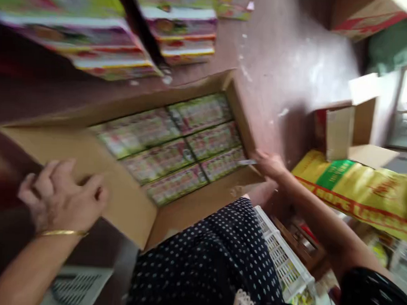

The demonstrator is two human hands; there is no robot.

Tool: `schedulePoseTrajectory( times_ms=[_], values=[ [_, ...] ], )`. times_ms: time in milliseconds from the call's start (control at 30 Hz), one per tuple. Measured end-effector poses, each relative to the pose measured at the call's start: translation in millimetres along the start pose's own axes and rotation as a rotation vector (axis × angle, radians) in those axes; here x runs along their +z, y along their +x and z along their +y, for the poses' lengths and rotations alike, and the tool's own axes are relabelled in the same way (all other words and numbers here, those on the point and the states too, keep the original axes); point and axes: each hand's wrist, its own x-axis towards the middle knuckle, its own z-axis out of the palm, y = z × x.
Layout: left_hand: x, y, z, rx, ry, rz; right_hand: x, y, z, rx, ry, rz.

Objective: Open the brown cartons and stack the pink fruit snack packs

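An open cardboard box (195,186) rests tilted in front of me. Rows of small packets in green and pink printed wrapping (176,142) fill it. My left hand (65,195) lies over the edge of the box's left flap (125,207), fingers spread and bent, thumb apart. At the box's right wall, my right hand (269,164) is closed, with a thin whitish strip (246,162) sticking out from its fingers over the packets. Blur hides what that strip is.
Stacked printed cartons (185,31) stand beyond the box. To the right are a yellow printed sack (361,188), an open carton (339,132) and a white plastic crate (283,252). Another carton (370,15) is at the top right. A grey slatted object (80,285) lies below my left arm.
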Motion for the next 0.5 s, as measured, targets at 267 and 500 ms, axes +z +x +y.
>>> schedulePoseTrajectory(
  times_ms=[267, 500],
  values=[
    [-11.6, -6, -80, -0.575, 0.300, -0.093, 68, -2, 62, 0.229, -0.047, 0.445],
    [60.3, 14, -92, -0.650, 0.051, -0.204, 65, 36, 87, 0.575, 0.177, 0.358]
  ],
)
